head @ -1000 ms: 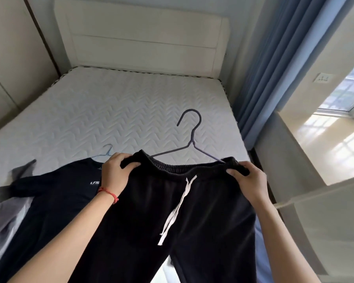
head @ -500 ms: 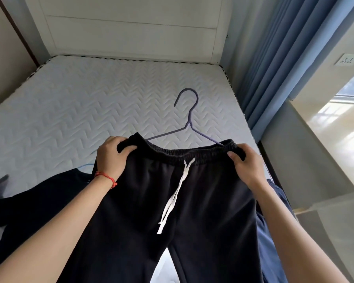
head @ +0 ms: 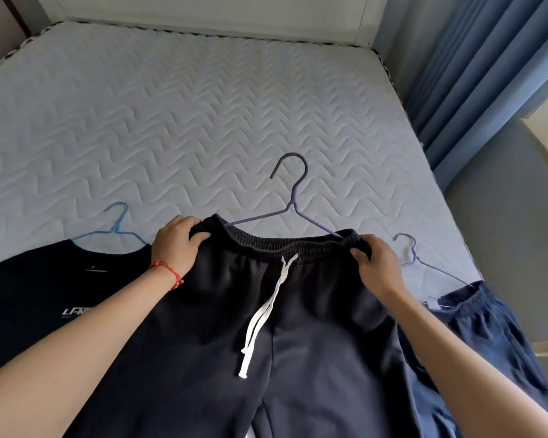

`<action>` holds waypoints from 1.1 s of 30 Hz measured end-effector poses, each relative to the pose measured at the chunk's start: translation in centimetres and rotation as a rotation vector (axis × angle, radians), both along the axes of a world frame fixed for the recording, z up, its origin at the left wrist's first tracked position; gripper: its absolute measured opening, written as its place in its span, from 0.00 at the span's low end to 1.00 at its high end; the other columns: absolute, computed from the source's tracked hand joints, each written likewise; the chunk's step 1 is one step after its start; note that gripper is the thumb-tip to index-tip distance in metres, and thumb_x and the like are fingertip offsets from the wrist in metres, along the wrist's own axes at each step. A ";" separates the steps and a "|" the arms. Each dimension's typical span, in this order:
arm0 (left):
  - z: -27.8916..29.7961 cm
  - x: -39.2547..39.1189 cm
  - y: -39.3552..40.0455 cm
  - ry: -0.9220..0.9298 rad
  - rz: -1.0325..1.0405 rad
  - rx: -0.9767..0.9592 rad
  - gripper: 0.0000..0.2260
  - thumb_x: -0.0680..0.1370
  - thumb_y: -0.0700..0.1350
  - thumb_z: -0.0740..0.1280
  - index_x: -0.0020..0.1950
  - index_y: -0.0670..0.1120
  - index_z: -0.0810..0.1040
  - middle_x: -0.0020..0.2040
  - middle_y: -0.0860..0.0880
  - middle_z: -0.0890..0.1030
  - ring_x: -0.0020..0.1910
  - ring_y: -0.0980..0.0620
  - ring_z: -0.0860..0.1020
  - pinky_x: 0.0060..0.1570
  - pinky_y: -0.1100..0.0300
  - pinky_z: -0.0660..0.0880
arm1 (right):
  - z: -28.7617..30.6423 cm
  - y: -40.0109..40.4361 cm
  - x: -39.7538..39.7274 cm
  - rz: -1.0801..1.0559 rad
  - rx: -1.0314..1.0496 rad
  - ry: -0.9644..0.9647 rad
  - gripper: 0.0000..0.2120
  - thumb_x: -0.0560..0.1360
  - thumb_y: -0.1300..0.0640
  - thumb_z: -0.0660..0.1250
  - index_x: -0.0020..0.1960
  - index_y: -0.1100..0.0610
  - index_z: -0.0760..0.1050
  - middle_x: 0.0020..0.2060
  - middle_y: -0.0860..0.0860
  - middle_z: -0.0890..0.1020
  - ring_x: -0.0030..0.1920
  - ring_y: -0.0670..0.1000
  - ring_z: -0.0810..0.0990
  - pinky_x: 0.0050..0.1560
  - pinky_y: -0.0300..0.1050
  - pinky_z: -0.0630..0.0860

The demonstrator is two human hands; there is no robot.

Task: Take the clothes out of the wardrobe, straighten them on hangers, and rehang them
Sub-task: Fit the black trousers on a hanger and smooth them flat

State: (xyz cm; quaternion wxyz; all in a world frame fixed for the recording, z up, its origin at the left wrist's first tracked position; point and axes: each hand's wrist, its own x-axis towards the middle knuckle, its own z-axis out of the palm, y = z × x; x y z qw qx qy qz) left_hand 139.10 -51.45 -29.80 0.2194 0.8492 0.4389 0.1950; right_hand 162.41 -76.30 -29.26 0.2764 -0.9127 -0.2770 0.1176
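Trousers — waistband gripped by left hand, right hand, over hanger

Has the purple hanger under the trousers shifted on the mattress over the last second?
Cannot tell. The camera has tilted down, so everything shifted in view; the purple hanger keeps its pose against the trousers' waistband and the mattress.

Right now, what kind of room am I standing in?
Most likely a bedroom: a bare quilted mattress against a white headboard, blue curtains at the right, and clothes on hangers laid across the bed.
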 end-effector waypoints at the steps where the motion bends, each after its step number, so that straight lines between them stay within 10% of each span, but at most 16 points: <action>1: -1.1 0.5 0.4 0.009 0.005 0.009 0.12 0.73 0.45 0.69 0.53 0.39 0.79 0.50 0.40 0.80 0.49 0.39 0.78 0.49 0.51 0.73 | -1.3 0.4 0.4 -0.002 -0.004 -0.008 0.13 0.76 0.58 0.63 0.59 0.60 0.73 0.54 0.58 0.79 0.57 0.61 0.74 0.57 0.53 0.70; 11: -10.3 3.9 4.5 0.159 0.063 0.151 0.12 0.72 0.48 0.69 0.51 0.41 0.80 0.50 0.38 0.81 0.52 0.37 0.75 0.51 0.48 0.68 | -11.2 5.3 4.7 0.062 -0.075 -0.226 0.15 0.77 0.54 0.61 0.61 0.59 0.73 0.56 0.58 0.79 0.59 0.60 0.73 0.60 0.52 0.62; 17: -15.5 4.0 -0.7 0.180 0.002 0.184 0.19 0.74 0.50 0.66 0.63 0.44 0.73 0.66 0.42 0.71 0.67 0.40 0.67 0.62 0.44 0.63 | -15.5 6.2 3.4 0.081 -0.343 -0.366 0.21 0.78 0.48 0.58 0.67 0.57 0.67 0.63 0.59 0.73 0.67 0.60 0.65 0.71 0.54 0.51; 21: -19.4 2.5 -5.7 0.322 -0.124 0.189 0.24 0.77 0.53 0.60 0.72 0.50 0.64 0.75 0.46 0.61 0.74 0.44 0.59 0.70 0.41 0.54 | -17.1 5.3 -1.4 0.220 -0.124 -0.465 0.23 0.75 0.49 0.61 0.68 0.57 0.68 0.68 0.59 0.69 0.71 0.60 0.63 0.72 0.56 0.46; 26: -20.8 3.1 -5.3 0.451 -0.129 0.158 0.26 0.78 0.57 0.52 0.75 0.54 0.54 0.77 0.49 0.53 0.76 0.47 0.52 0.71 0.42 0.48 | -20.3 3.7 -3.6 0.451 -0.353 -0.349 0.27 0.79 0.43 0.47 0.76 0.49 0.49 0.77 0.52 0.48 0.77 0.52 0.44 0.74 0.52 0.40; 33: -16.8 3.2 -6.8 0.511 -0.133 -0.138 0.28 0.79 0.52 0.55 0.76 0.51 0.47 0.78 0.48 0.45 0.77 0.48 0.44 0.73 0.42 0.44 | -17.7 2.9 -6.9 0.390 -0.356 -0.216 0.28 0.79 0.48 0.53 0.76 0.53 0.48 0.77 0.55 0.46 0.76 0.55 0.42 0.74 0.56 0.40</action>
